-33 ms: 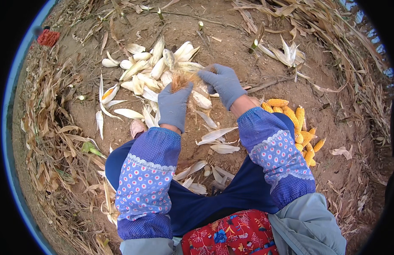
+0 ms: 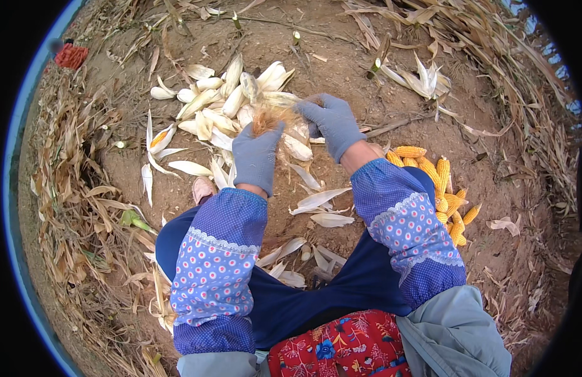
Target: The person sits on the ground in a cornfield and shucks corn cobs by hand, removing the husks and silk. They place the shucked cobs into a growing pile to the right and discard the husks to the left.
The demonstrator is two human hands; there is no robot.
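Barely differs from the picture just before: shows the right hand (image 2: 334, 127), in a gray glove, a touch farther to the right, with slightly more room between its fingertips and the left hand (image 2: 254, 157), likewise gloved. Amounts to too little, as a judgement, to mark any finished step; suggests handling of the silk in mid-course. Places the brown corn silk (image 2: 270, 118) between the two hands, touching the top of the left and reaching toward the fingertips of the right. Presents the left from its back, fingers curled partly closed at the silk; cannot tell whether holding strands alone or an ear too. Presents the right with fingers bent toward the silk; cannot tell whether gripping any. Sets the pale husk-covered ears (image 2: 200, 103) just beyond the left hand, the bare yellow ears (image 2: 442, 176) right of the right hand and nearer the body, and loose husks (image 2: 332, 220) below, between both.
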